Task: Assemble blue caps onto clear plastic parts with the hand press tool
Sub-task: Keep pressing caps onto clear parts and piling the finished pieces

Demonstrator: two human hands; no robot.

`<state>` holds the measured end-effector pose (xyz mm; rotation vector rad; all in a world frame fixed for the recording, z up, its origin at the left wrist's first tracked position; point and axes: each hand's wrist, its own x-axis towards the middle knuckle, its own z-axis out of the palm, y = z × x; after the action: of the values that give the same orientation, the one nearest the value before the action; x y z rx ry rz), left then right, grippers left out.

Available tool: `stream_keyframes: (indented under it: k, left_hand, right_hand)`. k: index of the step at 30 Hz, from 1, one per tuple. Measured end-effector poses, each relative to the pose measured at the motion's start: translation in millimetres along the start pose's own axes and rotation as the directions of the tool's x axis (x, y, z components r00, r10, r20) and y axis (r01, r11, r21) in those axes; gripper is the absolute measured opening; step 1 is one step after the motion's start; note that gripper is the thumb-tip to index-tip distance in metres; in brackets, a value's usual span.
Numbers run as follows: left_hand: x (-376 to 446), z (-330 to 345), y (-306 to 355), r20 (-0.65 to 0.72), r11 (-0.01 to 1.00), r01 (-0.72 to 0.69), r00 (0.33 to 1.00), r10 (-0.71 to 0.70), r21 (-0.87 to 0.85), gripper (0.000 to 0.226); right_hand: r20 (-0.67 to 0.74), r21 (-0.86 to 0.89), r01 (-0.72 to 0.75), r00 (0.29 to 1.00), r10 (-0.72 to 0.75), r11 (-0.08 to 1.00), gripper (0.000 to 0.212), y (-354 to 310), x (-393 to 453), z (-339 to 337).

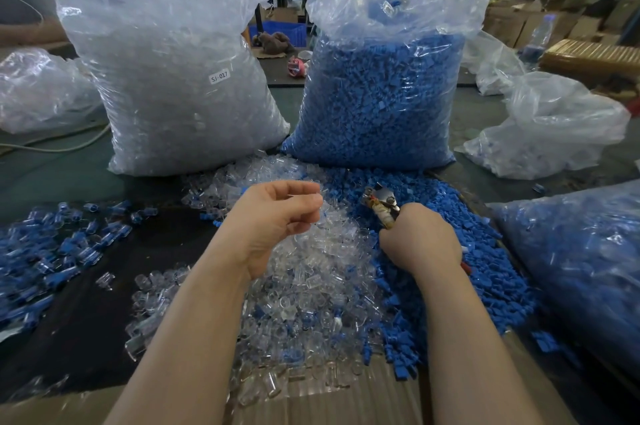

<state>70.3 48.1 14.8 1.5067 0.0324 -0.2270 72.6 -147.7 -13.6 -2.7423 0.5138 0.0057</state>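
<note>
My right hand (420, 239) clenches the hand press tool (381, 204). My left hand (277, 220), fingers curled, seems to pinch something clear. Under both hands lie clear parts (311, 286) and blue caps (485, 268): light, stiff, probably slippery; best pinched by the sides.

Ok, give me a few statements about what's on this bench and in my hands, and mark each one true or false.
1. The right hand grips the hand press tool. True.
2. The labelled sack holds blue caps. False: it holds clear parts; the blue caps fill the sack beside it.
3. The left hand is above the loose clear parts. True.
4. The finished pieces lie to the right of both hands. False: they lie to the left.
</note>
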Motion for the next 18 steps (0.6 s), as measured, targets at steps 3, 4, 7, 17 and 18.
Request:
stream_keyframes:
  k: [3,4,7,17,18]
  left_hand:
    - [-0.4,4.6,0.6,-0.016,1.0,0.005,1.0,-0.005,0.002,0.014]
    - [0.1,5.9,0.6,-0.026,1.0,0.008,1.0,-0.008,-0.006,0.013]
    - [1.3,8.4,0.1,-0.047,1.0,0.017,0.999,-0.017,-0.02,0.012]
    - [2.0,12.8,-3.1,-0.03,1.0,-0.031,0.999,0.031,0.001,0.021]
    - [1.8,14.3,-3.8,-0.042,0.999,-0.051,0.998,0.052,0.009,0.019]
  right_hand:
    - [-0.013,0.026,0.006,1.0,-0.006,1.0,0.021,0.0,1.4,0.6]
    - [-0.018,0.042,0.006,1.0,-0.005,0.999,0.021,0.0,1.9,0.7]
    - [-0.042,0.101,0.011,0.999,-0.007,0.995,0.022,0.2,3.8,1.3]
    - [-0.199,0.483,0.24,0.967,-0.162,0.842,0.012,-5.0,5.0,-5.3]
    - [-0.214,0.547,0.276,0.959,-0.187,0.791,0.005,-6.9,3.2,-7.0]
